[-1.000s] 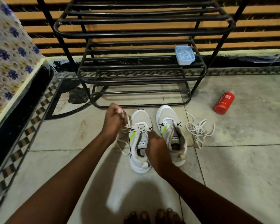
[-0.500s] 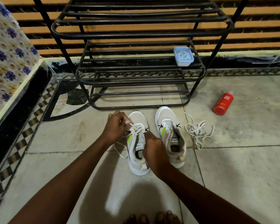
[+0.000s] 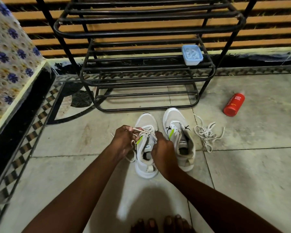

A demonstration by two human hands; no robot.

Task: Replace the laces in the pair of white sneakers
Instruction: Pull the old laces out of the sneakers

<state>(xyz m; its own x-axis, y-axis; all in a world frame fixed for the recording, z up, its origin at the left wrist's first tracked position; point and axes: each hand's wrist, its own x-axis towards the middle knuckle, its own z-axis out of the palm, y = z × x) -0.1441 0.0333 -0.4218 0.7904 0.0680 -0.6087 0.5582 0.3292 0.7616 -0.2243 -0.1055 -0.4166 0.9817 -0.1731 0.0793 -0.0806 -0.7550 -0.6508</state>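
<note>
Two white sneakers sit side by side on the tiled floor (image 3: 242, 174), toes pointing to 12 o'clock, just in front of a black metal shoe rack (image 3: 146, 68). The left sneaker (image 3: 145, 165) carries a lace (image 3: 145, 131) through its upper eyelets, and both hands are on it. The left hand (image 3: 124, 142) is curled shut at the shoe's 10 o'clock side, pinching a strand that runs across the top of its fingers; more lace dangles below the hand to the floor. The right hand (image 3: 163, 148) is closed over the tongue area, fingers tucked in on the lace where it crosses — the exact pinch is hidden by the knuckles.

The right sneaker (image 3: 180, 138) stands touching or nearly touching its mate, with only a bit of lace near the toe end of the eyelets. At its 3 o'clock lies a loose lace (image 3: 207, 133) in a tangled heap. Farther out at 2 o'clock a red bottle (image 3: 233, 105) lies on its side. A small blue lidded box (image 3: 192, 54) rests on a rack shelf — right end. Bare toes (image 3: 161, 225) show at 6 o'clock.
</note>
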